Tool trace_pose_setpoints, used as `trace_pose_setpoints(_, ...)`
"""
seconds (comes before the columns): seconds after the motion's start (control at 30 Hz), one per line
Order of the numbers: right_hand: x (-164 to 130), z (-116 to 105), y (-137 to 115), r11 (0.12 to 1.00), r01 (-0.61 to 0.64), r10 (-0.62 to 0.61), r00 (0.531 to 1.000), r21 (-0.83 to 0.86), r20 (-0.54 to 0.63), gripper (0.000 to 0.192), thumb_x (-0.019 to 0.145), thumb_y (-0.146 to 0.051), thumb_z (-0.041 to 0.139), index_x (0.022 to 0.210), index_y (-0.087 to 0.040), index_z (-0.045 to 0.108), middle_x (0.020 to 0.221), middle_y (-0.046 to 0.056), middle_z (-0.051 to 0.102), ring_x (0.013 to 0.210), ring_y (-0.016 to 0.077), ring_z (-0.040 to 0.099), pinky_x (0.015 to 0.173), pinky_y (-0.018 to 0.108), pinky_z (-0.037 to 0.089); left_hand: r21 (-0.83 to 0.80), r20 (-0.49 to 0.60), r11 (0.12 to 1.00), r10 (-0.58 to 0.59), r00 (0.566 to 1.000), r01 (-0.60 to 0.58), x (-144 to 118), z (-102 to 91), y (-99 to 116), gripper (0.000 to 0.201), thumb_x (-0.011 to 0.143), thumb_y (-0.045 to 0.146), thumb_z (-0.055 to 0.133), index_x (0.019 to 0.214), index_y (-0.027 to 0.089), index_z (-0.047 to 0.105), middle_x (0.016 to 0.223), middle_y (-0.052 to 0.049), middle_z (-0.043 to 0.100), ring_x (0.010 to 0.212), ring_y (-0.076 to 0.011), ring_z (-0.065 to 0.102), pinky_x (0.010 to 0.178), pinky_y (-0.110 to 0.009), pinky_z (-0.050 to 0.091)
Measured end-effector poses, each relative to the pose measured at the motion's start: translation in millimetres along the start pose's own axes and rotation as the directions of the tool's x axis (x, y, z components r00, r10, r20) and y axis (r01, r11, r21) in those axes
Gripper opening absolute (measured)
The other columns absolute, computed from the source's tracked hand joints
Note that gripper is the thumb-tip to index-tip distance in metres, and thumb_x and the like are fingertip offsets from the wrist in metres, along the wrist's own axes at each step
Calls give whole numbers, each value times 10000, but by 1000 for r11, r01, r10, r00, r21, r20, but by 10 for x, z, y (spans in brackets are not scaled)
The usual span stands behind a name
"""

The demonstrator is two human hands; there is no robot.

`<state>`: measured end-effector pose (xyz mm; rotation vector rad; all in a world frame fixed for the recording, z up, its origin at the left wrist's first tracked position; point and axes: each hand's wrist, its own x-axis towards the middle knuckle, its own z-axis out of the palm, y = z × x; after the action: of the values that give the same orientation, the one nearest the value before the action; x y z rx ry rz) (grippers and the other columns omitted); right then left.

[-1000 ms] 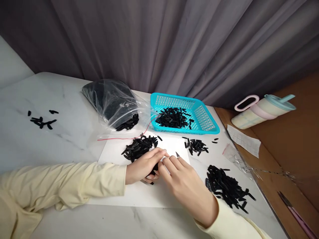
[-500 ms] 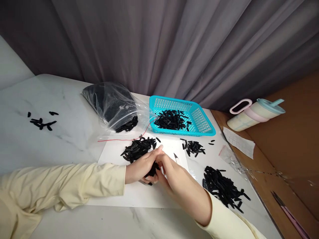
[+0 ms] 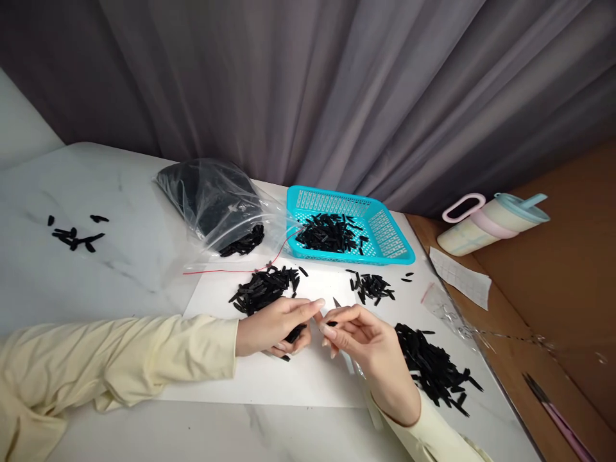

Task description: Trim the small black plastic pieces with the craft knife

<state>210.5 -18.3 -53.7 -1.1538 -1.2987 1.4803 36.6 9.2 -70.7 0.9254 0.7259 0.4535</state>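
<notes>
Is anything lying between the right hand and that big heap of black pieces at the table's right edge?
Nothing visible does. The right hand sits just left of the heap of black pieces, with only bare table between.

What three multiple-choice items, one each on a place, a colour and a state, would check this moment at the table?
1. Where does the basket stand?
A. beyond the white sheet, beside the plastic bag
B. on the white sheet
C. left of the bag

2. What colour is the basket?
A. pink
B. turquoise
C. white

3. What is the left hand doing?
A. lying flat and empty
B. lifting the bag
C. gripping a bunch of black pieces

Answers: 1 A, it stands at the far table edge, right of the bag. 2 B, its mesh walls are turquoise. 3 C, black pieces stick out under its curled fingers.
</notes>
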Motion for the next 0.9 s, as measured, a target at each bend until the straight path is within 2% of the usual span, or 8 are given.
trace_pose_setpoints(0.07, 10, -7, 77, 990, -53, 62, 996, 131, -71, 181, 693, -266, 772, 678, -169, 619, 790, 35, 640, 625, 125, 576, 478, 211, 462, 31, 3, 999, 12, 1000, -12, 1, -2, -17, 423, 823, 602, 463, 821, 180, 501, 426, 87, 428, 300, -27, 183, 274, -134, 124)
trace_pose_setpoints(0.13, 27, -10, 135, 982, -60, 82, 990, 178, -117, 201, 665, -268, 793, 630, -157, 629, 817, 48, 632, 634, 124, 559, 446, 198, 434, 52, 2, 998, 26, 1000, -26, 1, -2, -31, 396, 831, 574, 475, 809, 179, 492, 437, 84, 438, 303, -26, 205, 276, -128, 140)
trace_pose_setpoints(0.33, 34, 17, 204, 987, -51, 77, 982, 152, -172, 191, 639, -281, 804, 582, -163, 664, 726, 26, 592, 512, 86, 481, 380, 196, 397, 102, 0, 993, 56, 998, -56, -2, -6, -30, 331, 836, 498, 516, 833, 167, 507, 431, 94, 427, 308, -20, 220, 295, -127, 159)
trace_pose_setpoints(0.53, 3, 24, 236, 996, 13, 1, 989, 94, -149, 74, 716, -269, 743, 733, -196, 745, 765, 44, 660, 499, 112, 535, 496, 284, 506, 75, -55, 994, 82, 995, -77, -15, -21, -21, 326, 834, 477, 522, 781, 155, 514, 447, 84, 418, 314, -21, 240, 301, -141, 166)
trace_pose_setpoints(0.9, -7, 20, 221, 996, 31, -20, 993, 88, -119, 114, 779, -284, 694, 731, -183, 716, 605, 8, 615, 487, 115, 529, 507, 274, 484, 58, -68, 997, 48, 997, -44, -35, -29, -24, 292, 863, 419, 493, 759, 148, 527, 455, 72, 404, 340, -31, 254, 321, -151, 164)
